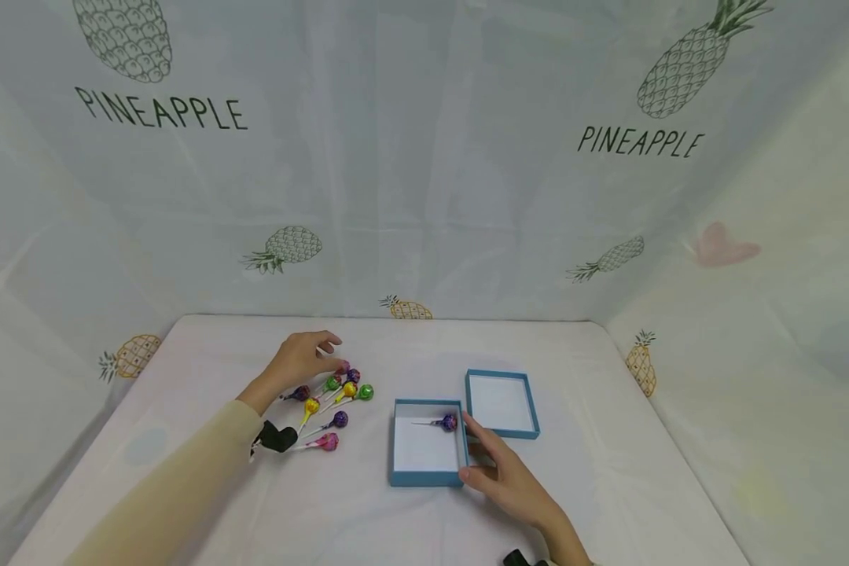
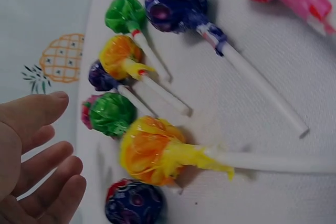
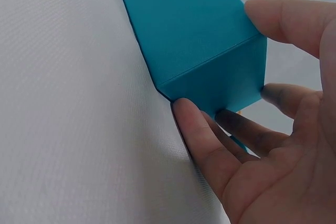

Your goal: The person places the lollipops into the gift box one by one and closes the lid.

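In the head view my left hand (image 1: 303, 360) is over the far end of a group of wrapped lollipops (image 1: 350, 390), its thumb tip close by a pink one (image 1: 343, 367). The left wrist view shows its fingers spread loosely beside a green lollipop (image 2: 112, 114), with nothing between them. A blue box (image 1: 426, 478) with a white inside stands in the middle, and one purple lollipop (image 1: 449, 423) lies in it. My right hand (image 1: 512, 479) rests against the box's right wall, thumb at the near corner. In the right wrist view, relaxed fingertips touch the blue wall (image 3: 220, 80).
A blue-edged lid (image 1: 502, 405) lies inside up, behind and right of the box. Nearest among the loose lollipops is a pink-wrapped one (image 1: 328, 442). A white cloth (image 1: 276, 511) covers the table, and a pineapple-print curtain (image 1: 424, 196) surrounds its back and sides.
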The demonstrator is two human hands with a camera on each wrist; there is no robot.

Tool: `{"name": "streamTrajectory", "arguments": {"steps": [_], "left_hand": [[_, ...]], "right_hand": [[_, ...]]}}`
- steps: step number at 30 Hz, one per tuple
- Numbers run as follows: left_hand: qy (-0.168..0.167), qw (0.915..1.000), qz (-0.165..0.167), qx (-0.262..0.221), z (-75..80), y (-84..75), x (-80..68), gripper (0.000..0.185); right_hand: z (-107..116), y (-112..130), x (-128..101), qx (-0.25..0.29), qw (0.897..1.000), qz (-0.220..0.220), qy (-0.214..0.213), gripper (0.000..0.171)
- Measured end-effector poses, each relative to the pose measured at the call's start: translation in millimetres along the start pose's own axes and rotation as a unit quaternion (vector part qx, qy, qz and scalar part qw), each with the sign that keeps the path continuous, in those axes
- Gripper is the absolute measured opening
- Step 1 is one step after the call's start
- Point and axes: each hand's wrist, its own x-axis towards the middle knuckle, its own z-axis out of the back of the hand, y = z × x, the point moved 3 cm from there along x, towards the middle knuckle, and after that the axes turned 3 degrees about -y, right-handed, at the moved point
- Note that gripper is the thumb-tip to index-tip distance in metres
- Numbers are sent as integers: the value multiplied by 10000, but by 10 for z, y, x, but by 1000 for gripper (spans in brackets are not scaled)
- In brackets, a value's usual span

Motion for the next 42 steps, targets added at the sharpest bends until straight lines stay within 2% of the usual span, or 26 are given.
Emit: {"name": "streamTrajectory", "arguments": {"steps": [7, 12, 20, 27, 35, 42], "left_hand": [[259, 9996, 64, -53, -110, 84, 50, 46], [379, 9993, 26, -42, -162, 68, 82, 38], [415, 9987, -210, 189, -190, 64, 95, 23], [332, 9989, -297, 163, -198, 94, 122, 21], [184, 9995, -272, 29, -95, 10, 124, 25], [98, 9980, -612, 137, -22, -201, 139, 23]], "right_hand": [[-11, 8, -1, -25, 10000, -18, -7, 81], [-13, 3, -1, -39, 10000, -40, -15, 81], [-28, 2, 11, -15, 10000, -13, 16, 80], [-30, 1, 13, -6, 10000, 48, 11, 80], [-29, 20, 15, -13, 10000, 9, -4, 81], [-5, 27, 7, -123, 9999, -36, -55, 81]]}}
